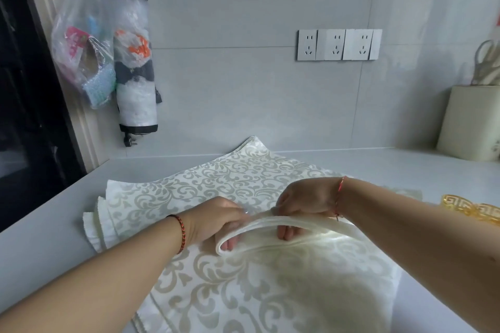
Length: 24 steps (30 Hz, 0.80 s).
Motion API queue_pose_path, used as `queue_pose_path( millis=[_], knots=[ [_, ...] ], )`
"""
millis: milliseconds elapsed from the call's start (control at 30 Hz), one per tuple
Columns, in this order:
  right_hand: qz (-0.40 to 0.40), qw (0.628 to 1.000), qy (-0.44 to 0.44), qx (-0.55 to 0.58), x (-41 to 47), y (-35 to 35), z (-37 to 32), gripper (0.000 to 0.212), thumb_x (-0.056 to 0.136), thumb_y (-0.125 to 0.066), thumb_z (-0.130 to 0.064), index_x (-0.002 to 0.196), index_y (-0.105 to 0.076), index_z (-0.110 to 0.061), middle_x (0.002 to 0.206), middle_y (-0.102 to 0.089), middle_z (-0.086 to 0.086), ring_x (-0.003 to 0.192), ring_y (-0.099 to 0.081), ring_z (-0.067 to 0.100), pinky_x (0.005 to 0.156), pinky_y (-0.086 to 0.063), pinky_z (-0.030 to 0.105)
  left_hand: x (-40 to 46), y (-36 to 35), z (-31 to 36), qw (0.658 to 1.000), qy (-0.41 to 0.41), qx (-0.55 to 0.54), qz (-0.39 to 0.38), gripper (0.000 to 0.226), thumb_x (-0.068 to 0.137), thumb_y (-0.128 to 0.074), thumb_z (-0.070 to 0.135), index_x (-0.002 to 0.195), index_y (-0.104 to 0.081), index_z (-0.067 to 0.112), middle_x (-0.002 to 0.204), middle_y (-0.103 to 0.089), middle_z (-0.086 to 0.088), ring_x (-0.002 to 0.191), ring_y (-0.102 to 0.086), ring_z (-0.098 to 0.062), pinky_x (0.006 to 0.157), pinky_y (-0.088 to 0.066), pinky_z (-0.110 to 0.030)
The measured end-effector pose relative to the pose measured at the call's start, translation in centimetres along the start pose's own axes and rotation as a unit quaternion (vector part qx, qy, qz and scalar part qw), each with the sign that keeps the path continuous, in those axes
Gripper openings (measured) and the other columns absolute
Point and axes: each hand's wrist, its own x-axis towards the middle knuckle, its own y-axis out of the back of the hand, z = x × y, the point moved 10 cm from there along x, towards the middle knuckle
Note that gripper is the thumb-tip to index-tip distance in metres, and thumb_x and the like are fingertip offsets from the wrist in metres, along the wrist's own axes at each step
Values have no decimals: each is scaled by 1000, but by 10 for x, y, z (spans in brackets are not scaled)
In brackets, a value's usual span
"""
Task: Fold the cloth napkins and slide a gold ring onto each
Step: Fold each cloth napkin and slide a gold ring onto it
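Both hands folding the top cream damask cloth napkin (270,292) on a pale grey countertop (40,246).

Left hand (213,220) and right hand (305,201) are gripping a rolled fold of the soft scroll-patterned weave, fingers curled under it. It is lying atop a fanned stack of napkins (216,178). Glossy gold fretwork rings (470,211) are sitting just right of the stack.

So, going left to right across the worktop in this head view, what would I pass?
Fanned edges of the stacked napkins → left hand → folded napkin held between both hands → right hand → gold rings → cream holder at the far right.
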Motion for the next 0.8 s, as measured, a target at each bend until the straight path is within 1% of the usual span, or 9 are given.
queue_pose_path(
  millis=[100, 267, 367, 433, 533, 600, 667, 733, 800],
  knots=[
    [8, 997, -57, -47, -10, 6, 22, 37, 97, -50, -32, 72, -67, -11, 71, -67, 3, 60, -59, 12, 71, -49, 25, 5, -8, 3, 998, 20, 59, -27, 33, 94, -54, 18, 62, -63, 15, 56, -65, -5, 48, -59, -13, 54, -49, -20],
    [65, 956, -66, -279, -8, 12, 16, 42, 91, -43, -53, 83, -63, -16, 82, -61, 1, 78, -56, 18, 83, -46, 32, 13, -12, 15, 974, 26, 224, -24, 33, 93, -53, 28, 61, -61, 32, 56, -64, 5, 50, -56, -3, 63, -47, -19],
    [66, 950, -39, -303, -2, 5, 9, 41, 91, -42, -57, 93, -60, -20, 85, -59, -4, 80, -55, 14, 75, -45, 30, 18, -15, 21, 965, 24, 262, -25, 28, 91, -56, 42, 65, -60, 34, 56, -62, 8, 47, -55, -1, 58, -44, -15],
    [65, 947, -22, -313, 0, 2, 10, 33, 93, -43, -53, 83, -56, -23, 74, -53, -8, 68, -49, 11, 61, -38, 25, 19, -17, 22, 966, 19, 258, -16, 24, 88, -60, 46, 68, -61, 33, 56, -60, 13, 44, -55, -3, 47, -41, -11],
    [57, 951, -16, -303, 1, 1, 13, 34, 94, -46, -45, 70, -52, -21, 66, -48, -5, 62, -44, 13, 58, -35, 27, 19, -14, 25, 974, -10, 220, 57, 21, 80, -71, 47, 72, -61, 30, 59, -56, 16, 48, -52, -1, 48, -43, -15],
    [55, 950, -15, -306, 2, -1, 12, 34, 95, -47, -38, 68, -51, -18, 63, -45, -2, 57, -39, 12, 56, -32, 26, 6, -6, 40, 943, -92, 265, 180, 24, 78, -75, 43, 70, -61, 25, 70, -55, 12, 63, -51, -2, 59, -43, -18],
    [51, 940, -17, -336, 5, -4, 9, 30, 97, -45, -32, 76, -52, -11, 61, -40, 1, 54, -35, 13, 51, -28, 24, -18, -14, 64, 872, -197, 364, 261, 22, 83, -73, 33, 71, -63, 17, 75, -54, 8, 75, -49, -9, 68, -45, -25],
    [50, 936, -30, -346, 8, -5, 10, 26, 95, -47, -29, 81, -53, -7, 62, -40, 4, 56, -35, 17, 51, -28, 25, -32, -35, 74, 839, -231, 434, 232, 18, 92, -61, 27, 81, -67, 15, 81, -58, 3, 84, -50, -14, 77, -46, -30],
    [47, 935, -35, -348, 10, -6, 12, 23, 93, -48, -25, 81, -53, -6, 65, -41, 7, 62, -37, 20, 54, -30, 27, -34, -49, 69, 832, -187, 484, 199, 23, 98, -43, 27, 98, -66, 21, 95, -59, 5, 96, -49, -14, 85, -42, -24]
  ],
)
